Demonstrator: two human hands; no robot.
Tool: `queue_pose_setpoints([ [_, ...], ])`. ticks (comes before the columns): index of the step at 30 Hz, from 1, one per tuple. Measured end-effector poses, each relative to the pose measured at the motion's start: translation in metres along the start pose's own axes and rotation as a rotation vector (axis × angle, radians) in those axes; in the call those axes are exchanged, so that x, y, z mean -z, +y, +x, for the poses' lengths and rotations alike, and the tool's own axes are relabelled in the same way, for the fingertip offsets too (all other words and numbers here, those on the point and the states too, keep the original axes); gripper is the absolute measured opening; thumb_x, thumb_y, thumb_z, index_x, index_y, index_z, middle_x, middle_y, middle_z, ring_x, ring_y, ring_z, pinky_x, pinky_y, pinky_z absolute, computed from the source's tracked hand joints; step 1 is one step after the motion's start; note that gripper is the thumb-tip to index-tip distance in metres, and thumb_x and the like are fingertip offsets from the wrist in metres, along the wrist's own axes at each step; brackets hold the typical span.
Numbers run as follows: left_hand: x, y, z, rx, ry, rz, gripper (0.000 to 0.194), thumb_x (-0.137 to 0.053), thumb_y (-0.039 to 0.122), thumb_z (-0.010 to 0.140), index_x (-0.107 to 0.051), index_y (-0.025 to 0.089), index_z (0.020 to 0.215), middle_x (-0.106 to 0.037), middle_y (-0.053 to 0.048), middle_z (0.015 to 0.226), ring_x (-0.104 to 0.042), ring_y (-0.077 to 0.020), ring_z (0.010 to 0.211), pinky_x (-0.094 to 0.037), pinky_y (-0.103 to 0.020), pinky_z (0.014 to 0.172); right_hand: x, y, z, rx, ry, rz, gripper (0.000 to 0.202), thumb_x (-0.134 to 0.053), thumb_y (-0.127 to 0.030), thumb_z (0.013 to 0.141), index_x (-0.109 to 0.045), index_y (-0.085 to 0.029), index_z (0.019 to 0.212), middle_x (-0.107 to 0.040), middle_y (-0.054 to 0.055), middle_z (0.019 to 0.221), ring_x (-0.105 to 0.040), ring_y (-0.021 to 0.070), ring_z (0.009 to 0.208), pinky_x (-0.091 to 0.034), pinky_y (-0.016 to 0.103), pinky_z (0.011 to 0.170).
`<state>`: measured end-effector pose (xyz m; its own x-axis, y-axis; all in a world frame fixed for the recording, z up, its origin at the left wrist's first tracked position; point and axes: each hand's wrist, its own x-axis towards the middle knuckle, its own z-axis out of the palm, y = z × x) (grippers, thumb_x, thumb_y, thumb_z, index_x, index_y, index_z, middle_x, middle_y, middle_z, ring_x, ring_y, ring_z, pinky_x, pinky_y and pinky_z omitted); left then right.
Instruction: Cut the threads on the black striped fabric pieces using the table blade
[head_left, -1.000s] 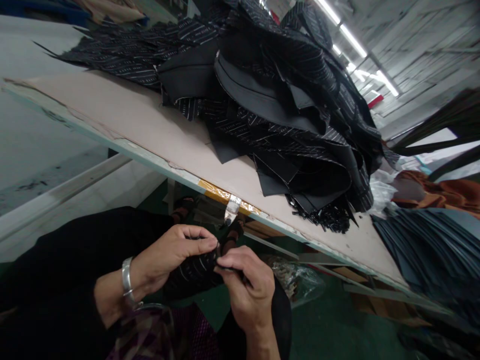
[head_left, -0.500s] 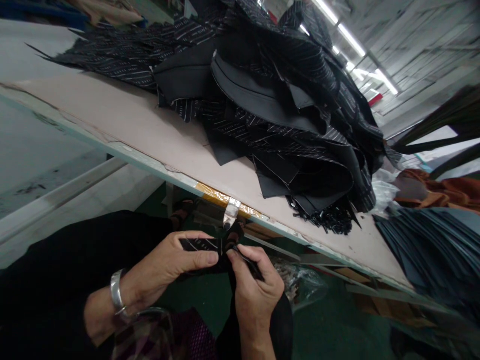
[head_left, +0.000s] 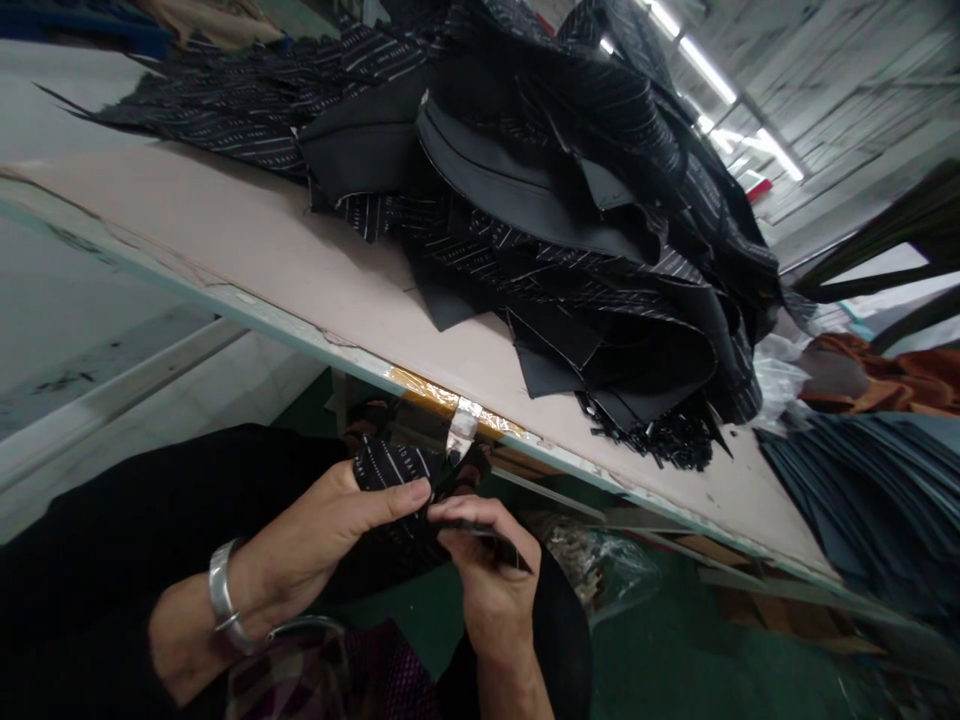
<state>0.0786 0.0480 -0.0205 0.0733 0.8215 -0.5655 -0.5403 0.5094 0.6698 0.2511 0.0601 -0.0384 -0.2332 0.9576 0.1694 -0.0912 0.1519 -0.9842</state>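
Note:
Between my hands, below the table edge, is a piece of black fabric (head_left: 390, 466) printed with broken white lines and lettering. My left hand (head_left: 322, 530), a silver bangle on its wrist, grips it with the thumb on top. At the fabric's right end, the fingers of my right hand (head_left: 495, 585) are bent and closed. A narrow dark thing (head_left: 491, 532) lies across that palm, and its kind is not clear. Just above my hands, a metal clip (head_left: 463, 428) sits on the table edge over yellow tape (head_left: 420, 388).
A big heap of black printed fabric pieces (head_left: 540, 190) covers the table (head_left: 247, 235). Small shiny black parts (head_left: 667, 440) are piled by it. Dark stacked panels (head_left: 832, 500) lie at the right. Beneath the table is a clear plastic bag (head_left: 611, 565).
The black fabric has turned up and shows more of its printed face. My right hand has shifted slightly left, and its fingers have curled over across the fabric's end.

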Motion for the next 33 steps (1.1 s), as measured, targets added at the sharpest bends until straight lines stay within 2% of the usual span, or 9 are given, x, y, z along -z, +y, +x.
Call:
queue_pose_setpoints([
  [1, -0.002, 0.001, -0.001, 0.015, -0.028, -0.033, 0.043, -0.101, 0.050, 0.051, -0.083, 0.019, 0.074, -0.079, -0.002, 0.072, -0.067, -0.0169, 0.072, -0.053, -0.024, 0.070, -0.002, 0.001, 0.000, -0.115, 0.042, 0.071, 0.005, -0.079, -0.025, 0.087, -0.080, -0.021, 0.085, -0.078, 0.002, 0.080, -0.070, 0.0173, 0.073, -0.057, 0.028, 0.073],
  [4, -0.007, 0.001, -0.002, 0.061, -0.085, -0.101, 0.037, -0.101, 0.048, 0.057, -0.083, 0.019, 0.073, -0.080, -0.002, 0.073, -0.069, -0.0166, 0.070, -0.055, -0.023, 0.067, -0.012, 0.003, 0.002, -0.354, 0.138, 0.240, 0.026, -0.080, -0.041, 0.086, -0.074, -0.018, 0.075, -0.071, 0.001, 0.071, -0.062, 0.0150, 0.063, -0.052, 0.027, 0.063],
  [6, -0.007, -0.002, -0.003, 0.067, -0.081, -0.125, 0.034, -0.099, 0.047, 0.062, -0.083, 0.021, 0.077, -0.081, -0.002, 0.076, -0.071, -0.0164, 0.072, -0.056, -0.022, 0.068, -0.017, 0.003, 0.004, -0.405, 0.184, 0.293, 0.032, -0.081, -0.044, 0.083, -0.070, -0.018, 0.070, -0.064, -0.001, 0.065, -0.053, 0.0131, 0.058, -0.046, 0.025, 0.056],
  [10, -0.006, -0.009, -0.004, 0.058, -0.080, -0.153, 0.034, -0.097, 0.049, 0.066, -0.084, 0.023, 0.081, -0.081, -0.002, 0.077, -0.071, -0.0169, 0.075, -0.057, -0.022, 0.071, -0.020, -0.001, 0.005, -0.492, 0.159, 0.334, 0.034, -0.088, -0.043, 0.075, -0.067, -0.017, 0.068, -0.053, -0.004, 0.059, -0.039, 0.0099, 0.052, -0.035, 0.024, 0.048],
  [13, -0.007, -0.010, -0.006, 0.021, -0.079, -0.151, 0.031, -0.096, 0.049, 0.067, -0.083, 0.023, 0.079, -0.081, -0.002, 0.077, -0.070, -0.0168, 0.075, -0.057, -0.022, 0.072, -0.019, -0.007, 0.005, -0.494, 0.110, 0.366, 0.035, -0.091, -0.041, 0.069, -0.067, -0.016, 0.063, -0.052, -0.004, 0.057, -0.039, 0.0093, 0.054, -0.034, 0.022, 0.049],
  [16, -0.009, -0.010, -0.005, 0.005, -0.085, -0.154, 0.029, -0.095, 0.048, 0.070, -0.083, 0.023, 0.080, -0.080, -0.001, 0.075, -0.069, -0.0167, 0.076, -0.057, -0.022, 0.073, -0.018, -0.009, 0.006, -0.481, 0.058, 0.453, 0.029, -0.089, -0.037, 0.069, -0.069, -0.017, 0.063, -0.056, -0.003, 0.058, -0.044, 0.0107, 0.054, -0.040, 0.023, 0.051],
  [20, -0.008, -0.010, -0.002, -0.010, -0.126, -0.101, 0.031, -0.091, 0.049, 0.074, -0.083, 0.021, 0.082, -0.078, -0.002, 0.076, -0.069, -0.0187, 0.080, -0.057, -0.023, 0.074, -0.021, -0.004, 0.008, -0.576, 0.176, 0.551, 0.018, -0.085, -0.032, 0.065, -0.074, -0.019, 0.063, -0.065, 0.000, 0.060, -0.054, 0.0142, 0.055, -0.051, 0.027, 0.055],
  [26, -0.005, -0.007, 0.003, -0.079, 0.012, 0.074, 0.034, -0.089, 0.049, 0.072, -0.075, 0.019, 0.068, -0.071, 0.002, 0.069, -0.059, -0.0146, 0.065, -0.052, -0.023, 0.064, -0.028, 0.003, 0.013, -0.642, 0.358, 0.571, 0.015, -0.082, -0.029, 0.058, -0.071, -0.020, 0.057, -0.062, -0.002, 0.057, -0.053, 0.0131, 0.055, -0.053, 0.027, 0.058],
  [33, -0.003, -0.003, 0.010, -0.089, 0.037, 0.065, 0.029, -0.089, 0.042, 0.069, -0.072, 0.019, 0.065, -0.070, 0.001, 0.068, -0.060, -0.0157, 0.065, -0.051, -0.024, 0.063, -0.027, 0.004, 0.018, -0.553, 0.312, 0.483, 0.013, -0.081, -0.027, 0.061, -0.070, -0.020, 0.059, -0.061, -0.002, 0.059, -0.050, 0.0130, 0.057, -0.049, 0.025, 0.058],
])
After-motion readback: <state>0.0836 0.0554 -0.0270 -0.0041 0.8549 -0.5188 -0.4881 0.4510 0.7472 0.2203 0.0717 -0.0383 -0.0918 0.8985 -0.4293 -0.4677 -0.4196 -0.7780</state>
